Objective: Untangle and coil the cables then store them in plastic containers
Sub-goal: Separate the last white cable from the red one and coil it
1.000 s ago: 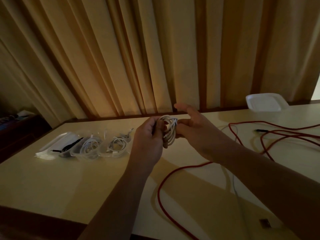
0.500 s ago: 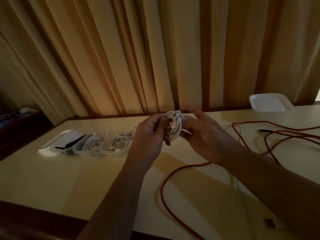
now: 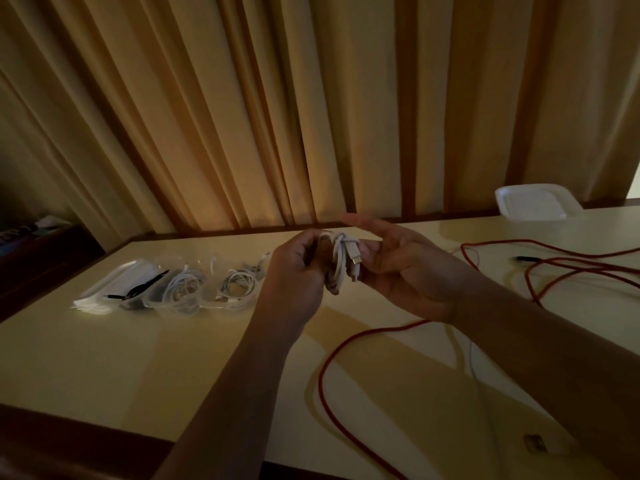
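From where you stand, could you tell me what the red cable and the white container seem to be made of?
Red cable: probably a braided fabric sheath; it looks matte, without glints. White container: likely thin plastic, smooth, softly shiny, with a moulded rim.

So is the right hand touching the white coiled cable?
Touching. The head view shows the right hand pinching the white coiled cable at its connector side, while the left hand grips it.

Between my left hand and right hand: coil, above table. Filled containers at 9 o'clock; loose cable at 4; spare container at 2.
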The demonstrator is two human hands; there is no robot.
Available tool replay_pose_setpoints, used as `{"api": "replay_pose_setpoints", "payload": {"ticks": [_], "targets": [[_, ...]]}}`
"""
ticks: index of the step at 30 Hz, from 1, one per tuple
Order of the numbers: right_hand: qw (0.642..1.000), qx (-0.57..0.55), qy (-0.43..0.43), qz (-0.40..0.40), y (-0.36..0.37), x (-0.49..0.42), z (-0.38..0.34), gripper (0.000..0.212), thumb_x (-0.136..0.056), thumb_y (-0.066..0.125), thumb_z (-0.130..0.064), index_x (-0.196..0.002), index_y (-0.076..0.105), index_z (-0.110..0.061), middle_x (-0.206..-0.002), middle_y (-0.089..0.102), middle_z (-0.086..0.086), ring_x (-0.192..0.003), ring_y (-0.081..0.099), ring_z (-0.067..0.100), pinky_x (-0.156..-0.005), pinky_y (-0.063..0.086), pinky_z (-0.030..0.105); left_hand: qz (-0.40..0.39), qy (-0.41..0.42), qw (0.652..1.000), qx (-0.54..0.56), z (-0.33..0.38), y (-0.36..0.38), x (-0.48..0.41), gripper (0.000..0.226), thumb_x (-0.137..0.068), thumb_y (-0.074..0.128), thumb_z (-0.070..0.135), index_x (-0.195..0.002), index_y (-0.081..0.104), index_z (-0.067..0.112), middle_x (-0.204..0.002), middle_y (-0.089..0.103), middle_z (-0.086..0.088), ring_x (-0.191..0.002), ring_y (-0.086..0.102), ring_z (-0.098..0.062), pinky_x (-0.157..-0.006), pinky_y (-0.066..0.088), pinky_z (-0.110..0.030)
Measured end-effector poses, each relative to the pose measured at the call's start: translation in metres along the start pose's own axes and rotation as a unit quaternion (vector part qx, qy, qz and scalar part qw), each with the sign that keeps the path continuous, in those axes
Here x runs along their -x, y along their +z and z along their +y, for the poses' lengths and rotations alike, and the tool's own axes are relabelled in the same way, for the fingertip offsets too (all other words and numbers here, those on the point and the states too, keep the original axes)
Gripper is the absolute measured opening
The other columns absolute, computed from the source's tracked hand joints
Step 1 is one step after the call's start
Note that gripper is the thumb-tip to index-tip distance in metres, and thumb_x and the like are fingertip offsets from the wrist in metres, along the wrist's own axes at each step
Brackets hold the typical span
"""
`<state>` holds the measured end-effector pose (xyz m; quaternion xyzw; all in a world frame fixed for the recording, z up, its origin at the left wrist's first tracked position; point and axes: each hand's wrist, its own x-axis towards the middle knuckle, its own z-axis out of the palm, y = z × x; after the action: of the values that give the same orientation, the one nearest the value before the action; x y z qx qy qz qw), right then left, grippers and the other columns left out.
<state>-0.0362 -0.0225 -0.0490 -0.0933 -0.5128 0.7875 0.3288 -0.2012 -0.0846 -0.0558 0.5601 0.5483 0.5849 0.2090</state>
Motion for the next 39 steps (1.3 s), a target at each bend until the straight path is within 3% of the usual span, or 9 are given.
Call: {"api": "replay_pose_setpoints", "payload": {"ticks": [5,9,12,15,18,25,32,36,39], "targets": [[1.0,-0.011,-0.01,0.006,0.007,0.003,0.0,0.062,-0.081,0.054,0.009,-0.14,0.053,-0.011,-0.098,0.058,0.021,-0.095,0.065,0.023,-0.094,0.057,0.033,0.002,-0.001,1.0,0.013,0.001,0.0,0.001,0.021,-0.105,0.056,0.01,-0.099,0.076,0.017,-0.085,0.074,-0.011,-0.081,0.065,-0.043,-0.069,0.055,-0.058],[0.995,-0.005,-0.066,0.077,0.014,0.001,-0.001,0.056,-0.079,0.065,0.005,-0.131,0.054,-0.01,-0.089,0.07,0.015,-0.094,0.072,0.024,-0.086,0.058,0.033,0.032,-0.011,0.998,0.049,-0.005,-0.001,0.001,0.025,-0.105,0.055,0.012,-0.101,0.077,0.023,-0.076,0.068,-0.011,-0.065,0.054,-0.026,-0.059,0.046,-0.042],[0.988,0.008,-0.092,0.124,0.016,0.001,0.0,0.04,-0.081,0.067,0.006,-0.119,0.059,-0.007,-0.09,0.073,0.013,-0.092,0.073,0.027,-0.082,0.059,0.035,0.07,-0.009,0.997,0.022,-0.004,0.004,0.003,0.023,-0.107,0.055,0.026,-0.102,0.077,0.029,-0.073,0.069,-0.007,-0.06,0.053,-0.02,-0.056,0.046,-0.042],[0.976,0.063,-0.111,0.174,0.017,0.001,0.002,0.024,-0.086,0.064,0.01,-0.106,0.063,-0.004,-0.089,0.072,0.01,-0.09,0.074,0.025,-0.079,0.06,0.033,0.116,0.015,0.992,-0.053,-0.007,0.009,0.003,0.023,-0.106,0.052,0.038,-0.108,0.075,0.035,-0.083,0.075,0.006,-0.07,0.067,-0.015,-0.061,0.055,-0.044],[0.968,0.105,-0.113,0.2,0.018,0.001,0.004,0.017,-0.088,0.064,0.011,-0.1,0.065,-0.001,-0.093,0.072,0.013,-0.09,0.074,0.025,-0.079,0.06,0.031,0.147,0.043,0.981,-0.122,-0.006,0.013,0.005,0.024,-0.107,0.051,0.037,-0.114,0.074,0.033,-0.089,0.074,0.013,-0.078,0.067,-0.004,-0.066,0.056,-0.03],[0.975,0.049,-0.065,0.209,0.021,0.002,0.01,0.018,-0.093,0.06,0.006,-0.11,0.063,0.005,-0.106,0.072,0.022,-0.097,0.074,0.03,-0.079,0.061,0.031,0.207,0.144,0.94,-0.228,-0.001,0.021,0.01,0.023,-0.108,0.052,0.025,-0.117,0.071,0.019,-0.091,0.067,0.015,-0.08,0.06,-0.001,-0.067,0.041,-0.006],[0.981,0.023,-0.053,0.187,0.026,0.003,0.006,0.034,-0.088,0.066,0.007,-0.12,0.063,-0.001,-0.11,0.073,0.021,-0.1,0.073,0.028,-0.085,0.061,0.034,0.254,0.22,0.895,-0.293,-0.004,0.016,0.007,0.023,-0.107,0.052,0.016,-0.118,0.069,0.005,-0.099,0.072,-0.003,-0.086,0.063,-0.011,-0.074,0.037,-0.005],[0.979,0.097,-0.046,0.175,0.026,0.004,0.007,0.044,-0.083,0.071,0.005,-0.124,0.062,-0.007,-0.109,0.073,0.018,-0.103,0.073,0.026,-0.096,0.057,0.041,0.261,0.236,0.892,-0.284,-0.002,0.017,0.009,0.021,-0.106,0.054,0.014,-0.118,0.069,0.005,-0.101,0.072,-0.001,-0.088,0.063,-0.007,-0.077,0.038,-0.003],[0.983,0.096,-0.023,0.157,0.023,0.002,0.009,0.038,-0.09,0.064,0.005,-0.126,0.061,-0.007,-0.108,0.074,0.016,-0.104,0.073,0.027,-0.099,0.056,0.044,0.225,0.21,0.922,-0.236,0.001,0.016,0.01,0.023,-0.107,0.053,0.02,-0.119,0.071,0.013,-0.102,0.072,0.008,-0.09,0.064,0.0,-0.077,0.044,-0.006]]}}
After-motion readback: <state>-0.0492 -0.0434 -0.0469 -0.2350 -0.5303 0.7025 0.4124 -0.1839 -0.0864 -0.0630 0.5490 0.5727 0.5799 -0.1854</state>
